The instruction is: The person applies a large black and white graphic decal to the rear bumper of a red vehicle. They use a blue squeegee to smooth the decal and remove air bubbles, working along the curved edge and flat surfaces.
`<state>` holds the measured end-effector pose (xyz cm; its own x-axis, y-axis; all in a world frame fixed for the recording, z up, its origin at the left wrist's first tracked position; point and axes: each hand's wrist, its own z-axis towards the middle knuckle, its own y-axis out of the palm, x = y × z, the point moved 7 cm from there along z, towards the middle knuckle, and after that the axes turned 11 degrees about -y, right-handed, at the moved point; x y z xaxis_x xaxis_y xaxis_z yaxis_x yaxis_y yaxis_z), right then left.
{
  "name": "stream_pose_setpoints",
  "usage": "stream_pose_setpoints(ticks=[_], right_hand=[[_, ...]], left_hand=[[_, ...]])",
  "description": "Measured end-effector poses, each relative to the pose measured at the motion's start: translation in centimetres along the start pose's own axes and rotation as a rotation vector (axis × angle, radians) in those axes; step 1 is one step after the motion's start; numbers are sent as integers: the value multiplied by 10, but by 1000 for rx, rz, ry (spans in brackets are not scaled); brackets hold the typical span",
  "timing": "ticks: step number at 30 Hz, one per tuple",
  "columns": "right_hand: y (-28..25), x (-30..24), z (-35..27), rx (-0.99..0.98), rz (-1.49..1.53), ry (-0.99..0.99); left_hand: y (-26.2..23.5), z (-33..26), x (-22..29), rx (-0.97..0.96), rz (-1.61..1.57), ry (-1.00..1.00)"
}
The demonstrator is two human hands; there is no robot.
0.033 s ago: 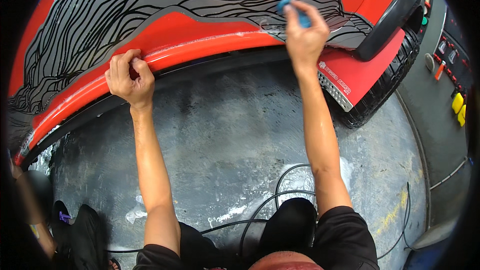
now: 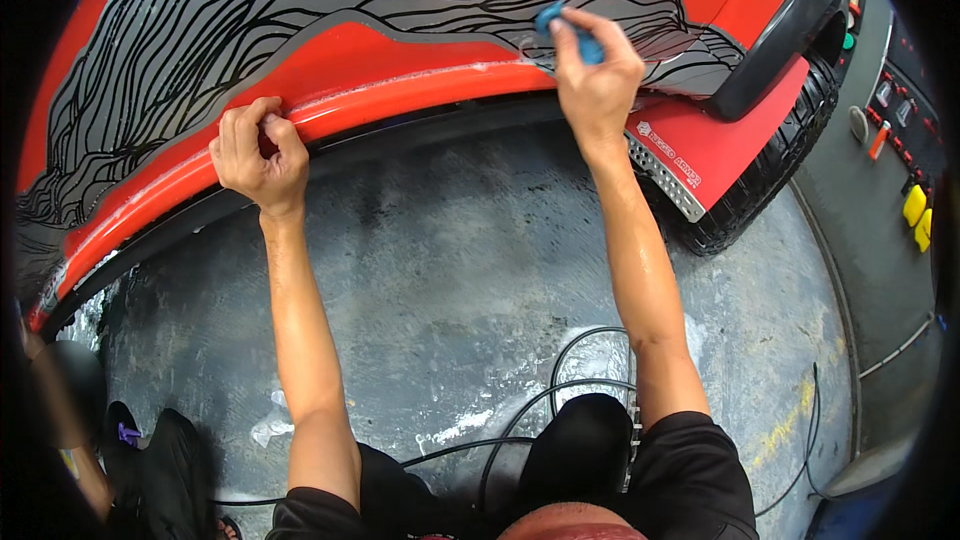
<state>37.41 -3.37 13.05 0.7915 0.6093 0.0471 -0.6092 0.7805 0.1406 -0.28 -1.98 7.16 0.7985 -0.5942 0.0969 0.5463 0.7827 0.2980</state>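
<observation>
Along the red car's lower flank (image 2: 350,52), the right hand (image 2: 603,90) pinches a blue pad (image 2: 589,48) over the black-lined grey decal (image 2: 440,6); the left hand (image 2: 262,162), fingers curled, touches the sill (image 2: 420,92), contents indeterminable.

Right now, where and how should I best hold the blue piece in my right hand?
Probably pinch the blue piece by its edges, coming from the side away from the patterned panel. It looks compact enough for the right hand to pinch, and the panel lies behind it; blur hides its exact outline.
</observation>
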Motion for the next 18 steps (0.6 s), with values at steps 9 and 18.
stream_pose_setpoints(ticks=[9, 18], right_hand=[[6, -14, -7, -64, -18, -38], [-8, 7, 13, -2, -6, 148]], left_hand=[[0, 1, -3, -5, -3, 1], [-2, 1, 1, 0, 10, 4]])
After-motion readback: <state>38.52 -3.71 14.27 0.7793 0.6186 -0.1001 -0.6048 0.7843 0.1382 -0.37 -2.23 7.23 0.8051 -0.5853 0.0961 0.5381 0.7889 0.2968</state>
